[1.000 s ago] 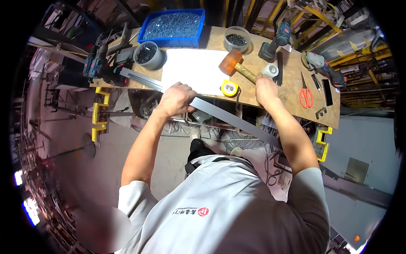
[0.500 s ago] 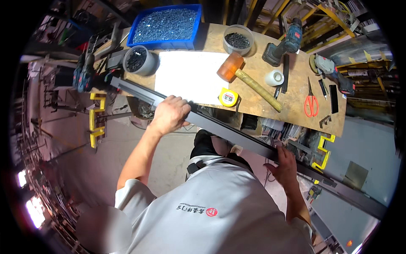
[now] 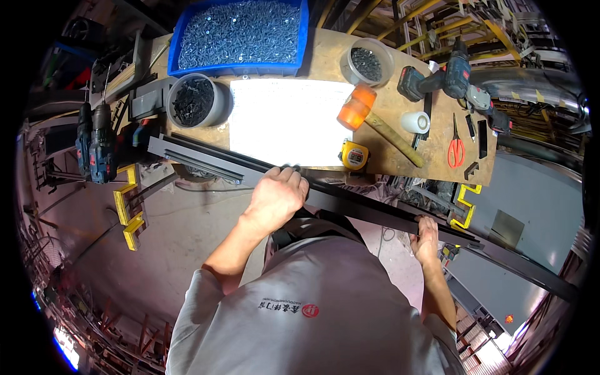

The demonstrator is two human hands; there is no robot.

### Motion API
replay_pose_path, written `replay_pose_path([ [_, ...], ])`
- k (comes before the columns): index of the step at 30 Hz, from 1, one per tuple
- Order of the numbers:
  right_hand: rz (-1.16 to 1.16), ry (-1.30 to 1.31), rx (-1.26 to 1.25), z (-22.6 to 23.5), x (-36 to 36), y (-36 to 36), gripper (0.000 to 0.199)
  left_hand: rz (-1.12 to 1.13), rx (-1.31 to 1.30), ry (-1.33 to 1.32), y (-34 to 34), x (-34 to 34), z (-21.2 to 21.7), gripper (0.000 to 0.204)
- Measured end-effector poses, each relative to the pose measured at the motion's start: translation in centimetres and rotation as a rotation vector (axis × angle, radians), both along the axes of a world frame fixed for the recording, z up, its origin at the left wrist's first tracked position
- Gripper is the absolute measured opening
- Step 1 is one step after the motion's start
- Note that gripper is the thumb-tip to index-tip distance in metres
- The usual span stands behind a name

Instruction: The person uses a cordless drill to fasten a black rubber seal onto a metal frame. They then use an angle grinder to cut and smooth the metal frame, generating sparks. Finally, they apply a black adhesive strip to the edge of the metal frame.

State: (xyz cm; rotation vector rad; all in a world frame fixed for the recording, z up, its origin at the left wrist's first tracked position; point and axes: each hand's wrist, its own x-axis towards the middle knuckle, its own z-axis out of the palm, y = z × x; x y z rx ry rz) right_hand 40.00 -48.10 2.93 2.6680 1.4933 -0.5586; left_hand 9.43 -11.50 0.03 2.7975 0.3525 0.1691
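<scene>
A long dark metal rail (image 3: pixel 350 203) runs along the near edge of the wooden workbench (image 3: pixel 325 56), its long axis slanting from about ten o'clock, where its end lies by the grey tub of black screws (image 3: pixel 195 100), down to about four o'clock, where it reaches far past the bench corner. The left hand (image 3: pixel 277 195) is wrapped over the rail near its middle, fingers curled across the top edge, holding it firmly. The right hand (image 3: pixel 427 236) grips the rail from below further toward four o'clock, fingers closed on its lower edge. Half a second ago the rail lay at much the same slant and both hands sat at much the same spots; a second ago the right hand was up on the bench by the white tape roll (image 3: pixel 414 122). At twelve o'clock from the left hand lies a bright white sheet (image 3: pixel 284 122), with a yellow tape measure (image 3: pixel 354 155) and an orange-headed mallet (image 3: pixel 362 112) at about one o'clock, and a blue bin of screws (image 3: pixel 240 34) beyond.
</scene>
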Motion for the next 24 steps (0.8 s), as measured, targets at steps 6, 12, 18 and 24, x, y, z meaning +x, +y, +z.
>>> replay_pose_path([
  [6,-0.025,0.014,-0.011,-0.1,-0.5,1.0,0.049,-0.005,-0.051,0.070,1.3,0.0,0.5,0.030],
  [12,0.003,-0.044,0.033,-0.6,-0.7,1.2,0.050,0.025,-0.098,0.143,0.8,0.5,0.7,0.040],
  [18,0.004,-0.043,0.058,-0.5,-0.9,1.5,0.053,-0.120,-0.237,0.157,-1.0,3.4,1.2,0.045],
  [24,0.005,-0.051,0.040,-0.6,-0.5,1.3,0.056,-0.158,-0.238,-0.100,-4.8,7.4,0.1,0.028],
])
